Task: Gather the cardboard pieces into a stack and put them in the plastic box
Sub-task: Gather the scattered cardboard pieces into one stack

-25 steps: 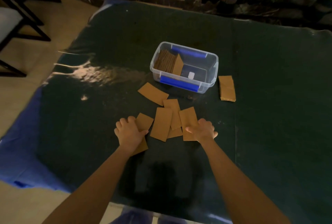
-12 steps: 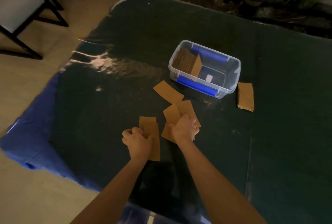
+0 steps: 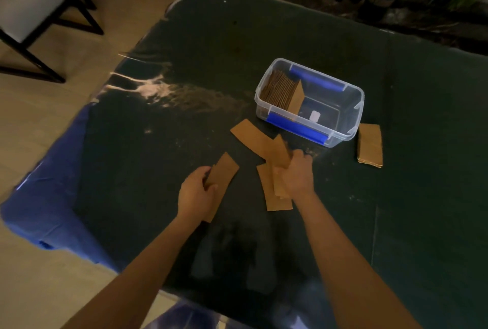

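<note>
Two hands at work: left hand (image 3: 196,194) w/ grip clamped on a tilted cardboard piece (image 3: 223,174), right hand (image 3: 295,177) w/ grip closed on a few overlapping cardboard pieces (image 3: 274,194) on the dark surface (image 3: 158,170). One loose piece (image 3: 249,134) flat just beyond, near plastic box (image 3: 340,138). Box partly filled, upright cardboard row (image 3: 282,89) at its left end. Small stack (image 3: 369,145) just right of box.

Brown cardboard pcs (image 3: 250,135); clear plastic box (image 3: 353,120) w/ blue handles (image 3: 295,126); dk green table cover (image 3: 290,33), blue edge at 9 o'clock.
</note>
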